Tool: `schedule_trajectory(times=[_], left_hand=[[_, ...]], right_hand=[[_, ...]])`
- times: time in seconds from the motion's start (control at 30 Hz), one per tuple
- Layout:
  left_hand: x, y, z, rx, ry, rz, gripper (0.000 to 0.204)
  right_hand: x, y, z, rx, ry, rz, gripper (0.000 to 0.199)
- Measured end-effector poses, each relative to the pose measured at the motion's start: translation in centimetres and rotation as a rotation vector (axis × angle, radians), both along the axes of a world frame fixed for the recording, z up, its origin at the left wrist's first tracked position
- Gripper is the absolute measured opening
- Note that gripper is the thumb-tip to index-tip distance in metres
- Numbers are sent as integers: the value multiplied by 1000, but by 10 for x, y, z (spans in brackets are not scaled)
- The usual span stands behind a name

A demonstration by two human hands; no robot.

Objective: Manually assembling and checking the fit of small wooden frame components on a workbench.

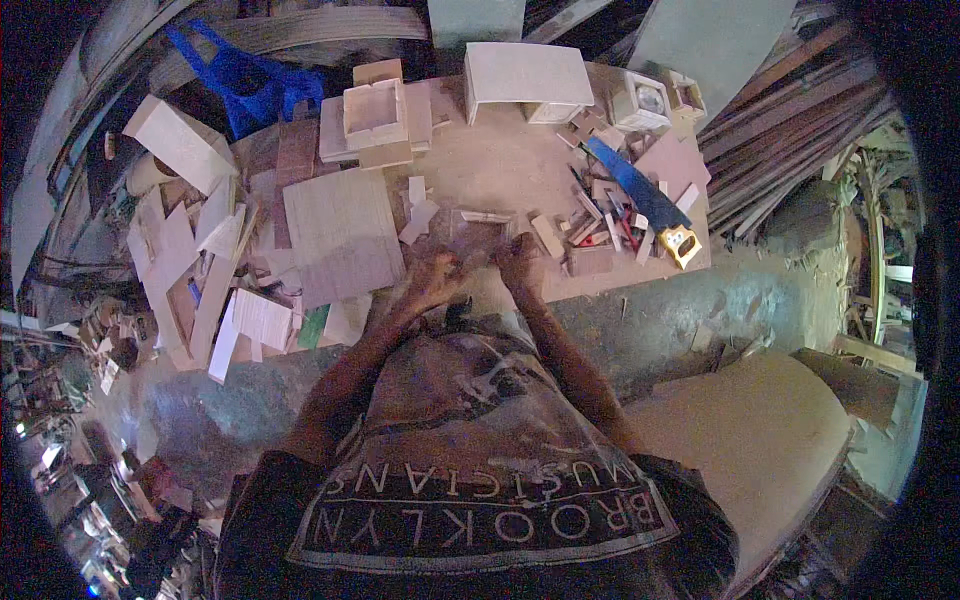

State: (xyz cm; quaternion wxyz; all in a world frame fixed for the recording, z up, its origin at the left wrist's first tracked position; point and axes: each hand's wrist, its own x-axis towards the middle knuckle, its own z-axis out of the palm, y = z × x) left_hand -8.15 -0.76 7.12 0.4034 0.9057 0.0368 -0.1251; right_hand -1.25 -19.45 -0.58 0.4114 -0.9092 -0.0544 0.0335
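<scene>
At the near edge of the workbench (480, 165), my left hand (435, 278) has its fingers curled in at one side of a small wooden piece (484, 217). My right hand (516, 262) closes in on the other side of it. The piece looks like a little box or frame with a pale far edge; dim light and blur hide its details and the exact grip. Small wood offcuts (420, 218) lie just beyond my left hand. A short wooden block (547, 236) rests close to the right of my right hand.
A handsaw (640, 185) with a blue blade lies at right over tools and scraps. Farther back stand a miniature wooden desk (528, 75), an open wooden box (376, 115) and small boxes (642, 102). Left are a plywood sheet (345, 235), piled boards (180, 245) and blue plastic (245, 80).
</scene>
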Motion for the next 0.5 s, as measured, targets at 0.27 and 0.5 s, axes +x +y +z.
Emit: schedule_trajectory(times=[0.27,0.5], left_hand=[[-5,-2,-42,-65,-41,111,22],[32,-5,-7,299,-496,-208,26]], right_hand=[[9,2,16,-180,-158,20,24],[10,-4,25,-127,-189,57,23]])
